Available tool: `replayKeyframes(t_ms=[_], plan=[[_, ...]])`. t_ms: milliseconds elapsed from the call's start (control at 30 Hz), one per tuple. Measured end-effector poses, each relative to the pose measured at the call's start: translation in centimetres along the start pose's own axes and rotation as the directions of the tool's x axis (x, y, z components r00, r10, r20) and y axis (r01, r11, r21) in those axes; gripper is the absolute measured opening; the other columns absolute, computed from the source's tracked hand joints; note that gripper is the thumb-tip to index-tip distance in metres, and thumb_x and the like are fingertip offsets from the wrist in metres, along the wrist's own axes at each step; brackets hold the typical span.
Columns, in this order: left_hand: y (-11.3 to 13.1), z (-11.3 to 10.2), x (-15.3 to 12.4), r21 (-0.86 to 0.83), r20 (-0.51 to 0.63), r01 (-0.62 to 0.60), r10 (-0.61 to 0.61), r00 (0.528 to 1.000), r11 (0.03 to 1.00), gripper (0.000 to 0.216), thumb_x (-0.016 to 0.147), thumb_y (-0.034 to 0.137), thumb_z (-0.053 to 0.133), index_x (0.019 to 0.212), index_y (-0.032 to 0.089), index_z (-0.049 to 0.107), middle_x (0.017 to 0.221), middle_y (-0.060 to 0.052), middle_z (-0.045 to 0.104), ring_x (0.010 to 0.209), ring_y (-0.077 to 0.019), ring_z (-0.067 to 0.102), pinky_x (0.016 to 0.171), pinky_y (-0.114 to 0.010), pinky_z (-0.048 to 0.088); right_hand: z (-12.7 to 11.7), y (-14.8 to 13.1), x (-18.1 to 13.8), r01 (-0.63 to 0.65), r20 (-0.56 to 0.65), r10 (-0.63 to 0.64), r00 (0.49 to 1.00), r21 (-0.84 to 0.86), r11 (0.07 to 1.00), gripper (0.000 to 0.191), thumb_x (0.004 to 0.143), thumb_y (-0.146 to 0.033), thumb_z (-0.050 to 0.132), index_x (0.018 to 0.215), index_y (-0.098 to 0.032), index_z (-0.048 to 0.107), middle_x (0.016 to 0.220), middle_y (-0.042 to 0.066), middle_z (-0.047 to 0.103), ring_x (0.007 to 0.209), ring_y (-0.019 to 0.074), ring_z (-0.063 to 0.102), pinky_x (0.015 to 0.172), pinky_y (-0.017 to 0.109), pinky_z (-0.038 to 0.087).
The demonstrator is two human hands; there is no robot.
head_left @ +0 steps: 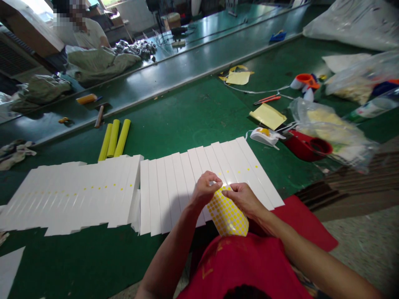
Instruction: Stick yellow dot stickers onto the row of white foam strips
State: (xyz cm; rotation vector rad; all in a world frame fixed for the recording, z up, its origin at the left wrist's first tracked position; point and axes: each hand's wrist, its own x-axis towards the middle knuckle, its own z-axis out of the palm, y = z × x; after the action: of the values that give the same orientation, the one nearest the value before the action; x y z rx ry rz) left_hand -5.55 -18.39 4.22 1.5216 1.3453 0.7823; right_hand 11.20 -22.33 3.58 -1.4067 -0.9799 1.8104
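Sticker sheet (229, 214), white, glossy, densely yellow-dotted

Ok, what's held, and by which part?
A sheet of yellow dots, near its upper edge in the right hand; whether the left hand grips it is unclear.

left cartons (77, 201) beside right cartons (174, 191) | sticker sheet (230, 215) over latter's edge | tubes (113, 139) behind former
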Motion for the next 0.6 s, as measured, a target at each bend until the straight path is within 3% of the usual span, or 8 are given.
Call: replayKeyframes(t_ms=[133, 367, 600], plan=[[-1.6, -0.6, 0.6, -0.057, -0.098, 0.081, -0.086, 0.991, 0.995, 0.007, 0.075, 0.021, 0.065, 0.072, 0.016, 0.068, 0.089, -0.004, 0.058, 0.090, -0.0167, 0.056, 0.085, -0.032, 0.044, -0.2, 0.5, 0.2, -0.024, 0.010, 0.024, 1.000, 0.050, 0.998, 0.029, 0.069, -0.040, 0.073, 0.063, -0.017, 0.056, 0.055, 0.000, 0.057, 0.048, 0.0142, 0.051, 0.046, 0.025, 0.035], [-0.4, -0.1, 0.1, 0.004, 0.088, -0.011, 0.011, 0.996, 1.000, 0.010, 0.073, 0.025, 0.071, 0.080, 0.019, 0.075, 0.089, -0.004, 0.058, 0.091, -0.0186, 0.056, 0.086, -0.033, 0.042, -0.1, 0.0, 0.0, 0.011, -0.013, -0.010, 1.000, 0.029, 1.000, 0.028, 0.069, -0.041, 0.072, 0.063, -0.017, 0.058, 0.055, 0.000, 0.058, 0.049, 0.0142, 0.050, 0.045, 0.024, 0.035], [-0.2, 0.6, -0.1, 0.083, 0.044, -0.053, 0.049, 0.998, 0.995, 0.003, 0.073, 0.018, 0.069, 0.072, 0.019, 0.072, 0.085, -0.002, 0.060, 0.089, -0.0176, 0.056, 0.085, -0.033, 0.041, 0.0, -0.5, -0.2, 0.020, -0.019, -0.019, 1.000, 0.024, 1.000, 0.026, 0.068, -0.040, 0.072, 0.063, -0.017, 0.059, 0.053, 0.001, 0.056, 0.050, 0.0159, 0.052, 0.045, 0.025, 0.036]])
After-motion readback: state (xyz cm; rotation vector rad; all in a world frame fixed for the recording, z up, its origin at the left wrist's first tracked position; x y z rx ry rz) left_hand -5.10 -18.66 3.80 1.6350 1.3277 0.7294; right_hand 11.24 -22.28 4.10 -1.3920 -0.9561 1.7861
